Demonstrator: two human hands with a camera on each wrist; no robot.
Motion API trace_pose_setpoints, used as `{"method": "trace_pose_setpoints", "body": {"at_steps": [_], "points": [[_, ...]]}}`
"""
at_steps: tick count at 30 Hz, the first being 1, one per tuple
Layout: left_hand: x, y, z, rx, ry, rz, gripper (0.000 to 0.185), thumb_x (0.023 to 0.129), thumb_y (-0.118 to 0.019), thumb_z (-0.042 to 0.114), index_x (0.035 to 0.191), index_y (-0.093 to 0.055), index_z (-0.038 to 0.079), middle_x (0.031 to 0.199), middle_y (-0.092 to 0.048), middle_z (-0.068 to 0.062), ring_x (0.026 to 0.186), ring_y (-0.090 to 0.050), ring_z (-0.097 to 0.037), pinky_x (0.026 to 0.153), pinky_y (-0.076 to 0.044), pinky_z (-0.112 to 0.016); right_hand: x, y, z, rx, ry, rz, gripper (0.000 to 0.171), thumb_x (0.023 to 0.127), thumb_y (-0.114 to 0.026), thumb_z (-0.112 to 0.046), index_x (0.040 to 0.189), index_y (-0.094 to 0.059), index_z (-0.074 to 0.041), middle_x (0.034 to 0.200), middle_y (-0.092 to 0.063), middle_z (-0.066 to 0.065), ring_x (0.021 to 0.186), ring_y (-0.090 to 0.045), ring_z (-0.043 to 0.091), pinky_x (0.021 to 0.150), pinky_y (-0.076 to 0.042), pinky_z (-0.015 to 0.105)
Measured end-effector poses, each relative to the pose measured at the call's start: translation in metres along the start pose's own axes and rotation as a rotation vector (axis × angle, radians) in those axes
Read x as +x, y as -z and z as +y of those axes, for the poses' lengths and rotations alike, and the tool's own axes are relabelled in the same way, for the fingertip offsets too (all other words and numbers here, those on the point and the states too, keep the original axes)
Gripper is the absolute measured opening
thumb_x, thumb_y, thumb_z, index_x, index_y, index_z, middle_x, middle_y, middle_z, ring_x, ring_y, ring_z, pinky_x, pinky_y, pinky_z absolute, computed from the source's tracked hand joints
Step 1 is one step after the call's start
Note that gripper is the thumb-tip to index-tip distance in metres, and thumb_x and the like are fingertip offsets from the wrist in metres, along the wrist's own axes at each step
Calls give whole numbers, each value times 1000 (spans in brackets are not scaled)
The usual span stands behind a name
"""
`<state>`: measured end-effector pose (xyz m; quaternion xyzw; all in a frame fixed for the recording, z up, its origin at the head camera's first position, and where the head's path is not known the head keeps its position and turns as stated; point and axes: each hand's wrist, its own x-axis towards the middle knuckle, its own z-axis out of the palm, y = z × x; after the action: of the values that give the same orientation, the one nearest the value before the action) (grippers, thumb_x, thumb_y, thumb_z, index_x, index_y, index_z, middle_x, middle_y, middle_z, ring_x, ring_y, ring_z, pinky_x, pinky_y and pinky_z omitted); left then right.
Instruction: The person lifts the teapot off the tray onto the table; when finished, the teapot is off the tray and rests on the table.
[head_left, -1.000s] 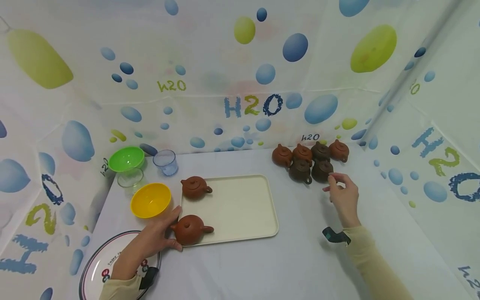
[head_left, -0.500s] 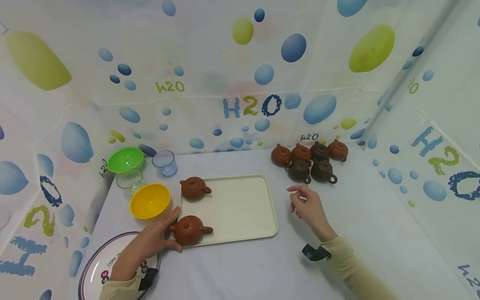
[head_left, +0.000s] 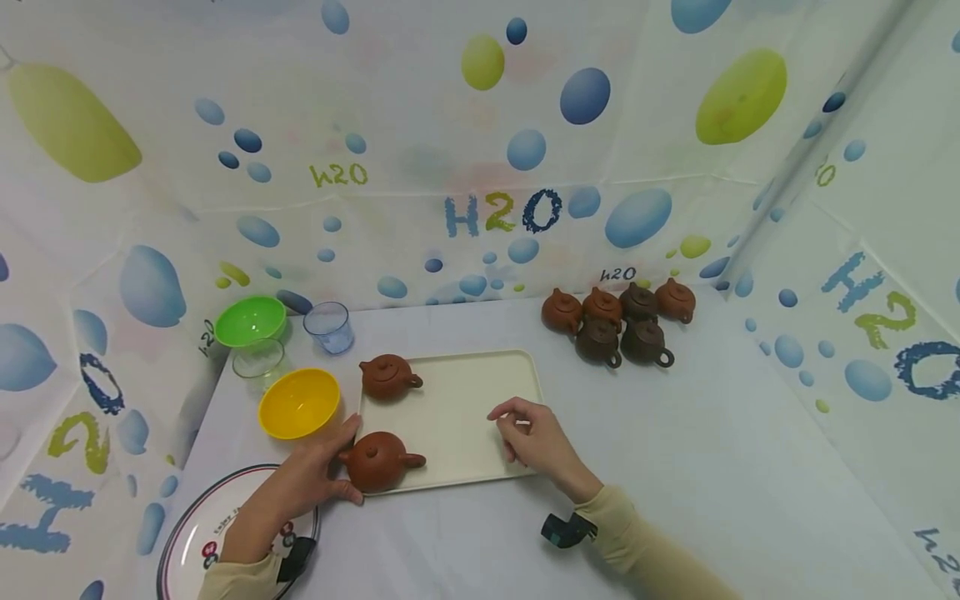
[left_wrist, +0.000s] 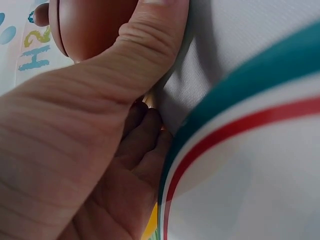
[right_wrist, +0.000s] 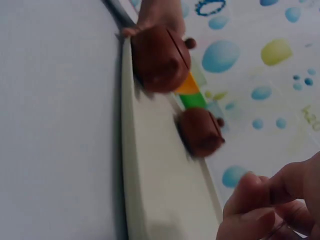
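Fingers of the left hand [head_left: 300, 483] curled against the near teapot [head_left: 378, 460], thumb over its top, at the tray's [head_left: 457, 417] front left corner. The pot looked like unglazed clay: stiff, fairly heavy for its size, breakable, with a loose lid, so best held round the belly or by the handle. The right hand [head_left: 536, 437] hovered over the tray, fingers loosely bent and empty. A second teapot [head_left: 386, 377] sat behind, six more [head_left: 618, 325] further right. The backdrop [head_left: 502, 210] read "H2O".
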<state>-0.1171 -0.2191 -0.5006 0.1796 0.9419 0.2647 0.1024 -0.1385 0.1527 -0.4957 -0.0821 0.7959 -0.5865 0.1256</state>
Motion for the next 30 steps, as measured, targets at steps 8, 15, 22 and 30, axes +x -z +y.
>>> {"method": "trace_pose_setpoints", "body": {"at_steps": [8,15,22,30], "points": [[0,0,1,-4,10,-6,120,64,-102,35,161,-42,-2,160,-54,-25,140,-60,-44,116,-49,-62,8,-38,-5,-123,23,-201,30,103,-51,-4,126,-69,-5,89,-74,12,47,-52,7,46,-40,19],[0,0,1,7,-1,6,120,64,-102,35,160,-43,-3,159,-55,-25,140,-61,-44,116,-49,-62,10,-63,-13,-97,-24,-288,28,107,-58,-25,129,-69,-11,101,-73,5,51,-61,12,44,-41,21],[-1,-1,1,4,-14,21,118,64,-102,34,160,-44,-3,159,-54,-25,140,-60,-44,116,-49,-61,12,-80,-16,-102,-22,-323,21,108,-63,-32,119,-73,-17,96,-72,2,52,-62,12,44,-43,21],[-1,-1,-1,8,-22,27,118,64,-102,35,160,-44,-3,159,-54,-25,141,-60,-44,116,-49,-61,15,-85,-20,-142,-8,-325,26,108,-62,-35,112,-75,-13,69,-70,3,42,-51,10,42,-40,21]]}}
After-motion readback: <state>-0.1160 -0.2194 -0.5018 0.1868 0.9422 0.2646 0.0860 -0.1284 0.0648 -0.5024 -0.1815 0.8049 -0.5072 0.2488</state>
